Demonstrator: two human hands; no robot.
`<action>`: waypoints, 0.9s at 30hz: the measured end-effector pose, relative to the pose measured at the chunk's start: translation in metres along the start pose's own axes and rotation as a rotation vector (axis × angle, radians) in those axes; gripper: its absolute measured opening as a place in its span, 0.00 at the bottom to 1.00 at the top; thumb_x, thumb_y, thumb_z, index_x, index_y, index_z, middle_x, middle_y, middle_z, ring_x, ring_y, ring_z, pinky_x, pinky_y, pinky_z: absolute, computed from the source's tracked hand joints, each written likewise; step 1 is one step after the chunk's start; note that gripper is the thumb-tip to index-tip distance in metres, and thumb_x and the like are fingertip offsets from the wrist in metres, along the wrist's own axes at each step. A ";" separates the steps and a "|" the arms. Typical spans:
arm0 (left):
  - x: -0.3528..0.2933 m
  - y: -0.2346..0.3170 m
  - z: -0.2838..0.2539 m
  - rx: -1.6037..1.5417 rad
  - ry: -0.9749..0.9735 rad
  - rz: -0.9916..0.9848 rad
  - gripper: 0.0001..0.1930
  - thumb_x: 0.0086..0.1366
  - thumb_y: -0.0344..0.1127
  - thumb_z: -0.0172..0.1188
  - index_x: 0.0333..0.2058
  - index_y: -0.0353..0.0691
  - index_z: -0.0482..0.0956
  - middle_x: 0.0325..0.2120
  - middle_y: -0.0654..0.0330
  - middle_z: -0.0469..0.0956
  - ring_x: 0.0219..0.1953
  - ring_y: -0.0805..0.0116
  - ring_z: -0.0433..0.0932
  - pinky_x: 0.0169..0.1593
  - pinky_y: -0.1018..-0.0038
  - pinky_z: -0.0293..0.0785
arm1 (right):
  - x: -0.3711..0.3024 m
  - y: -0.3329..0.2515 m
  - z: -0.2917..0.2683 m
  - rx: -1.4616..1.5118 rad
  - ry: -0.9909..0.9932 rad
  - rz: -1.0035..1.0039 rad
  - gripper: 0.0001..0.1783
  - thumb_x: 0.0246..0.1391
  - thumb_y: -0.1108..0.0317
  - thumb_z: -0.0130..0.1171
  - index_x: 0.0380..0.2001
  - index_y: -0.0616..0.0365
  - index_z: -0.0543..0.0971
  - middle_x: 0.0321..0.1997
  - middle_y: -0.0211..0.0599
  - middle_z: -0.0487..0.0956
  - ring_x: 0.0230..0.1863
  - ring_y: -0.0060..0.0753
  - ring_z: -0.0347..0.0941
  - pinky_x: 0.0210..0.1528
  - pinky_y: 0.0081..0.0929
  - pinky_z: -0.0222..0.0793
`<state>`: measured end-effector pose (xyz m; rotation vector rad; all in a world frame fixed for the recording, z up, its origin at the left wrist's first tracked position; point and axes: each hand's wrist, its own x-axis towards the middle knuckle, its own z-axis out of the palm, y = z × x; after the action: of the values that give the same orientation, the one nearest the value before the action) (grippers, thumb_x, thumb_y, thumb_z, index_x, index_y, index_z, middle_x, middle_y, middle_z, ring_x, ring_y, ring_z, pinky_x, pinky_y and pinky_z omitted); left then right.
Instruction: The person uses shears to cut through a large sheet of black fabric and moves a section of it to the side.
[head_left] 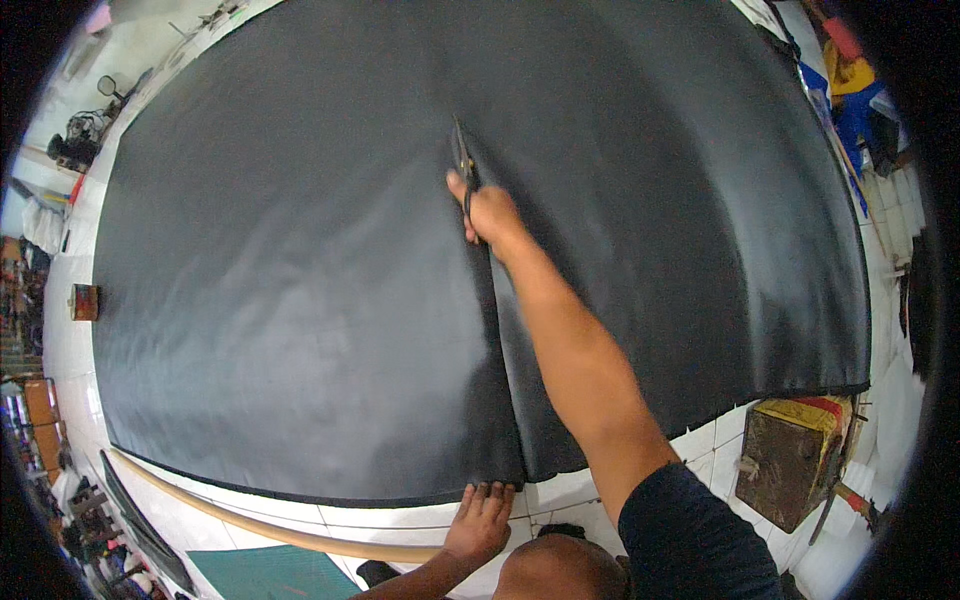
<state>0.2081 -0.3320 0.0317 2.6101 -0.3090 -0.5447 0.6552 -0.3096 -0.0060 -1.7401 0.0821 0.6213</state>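
A large sheet of smooth black material (300,330), like vinyl or leatherette, spreads over the white tiled floor. My right hand (490,210) is closed round the handles of a pair of scissors (463,158), whose blades point away from me across the sheet. Behind that hand a straight cut (505,375) runs to the sheet's near edge, parting it into two sides. At the near end of this cut, my left hand (483,515) lies with fingers stretched over the edge of the left side. Whether the blades are parted is too small to tell.
A long tan pole (290,537) lies along the near left edge, with a green mat (270,575) beside it. Near right stands a worn box (790,465); a small brown block (85,302) touches the left edge. Blue and yellow items (855,100) lie far right.
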 end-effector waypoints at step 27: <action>0.348 -0.183 -0.187 0.144 0.640 -0.556 0.38 0.58 0.51 0.53 0.65 0.39 0.58 0.67 0.40 0.51 0.70 0.42 0.47 0.69 0.47 0.39 | 0.069 -0.032 -0.009 0.086 -0.011 0.045 0.27 0.58 0.43 0.57 0.19 0.54 0.71 0.12 0.27 0.69 0.13 0.24 0.66 0.18 0.27 0.62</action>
<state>0.6222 -0.2057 -0.0142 2.8271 0.6124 0.1775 0.7291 -0.2903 -0.0068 -1.6553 0.1390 0.6507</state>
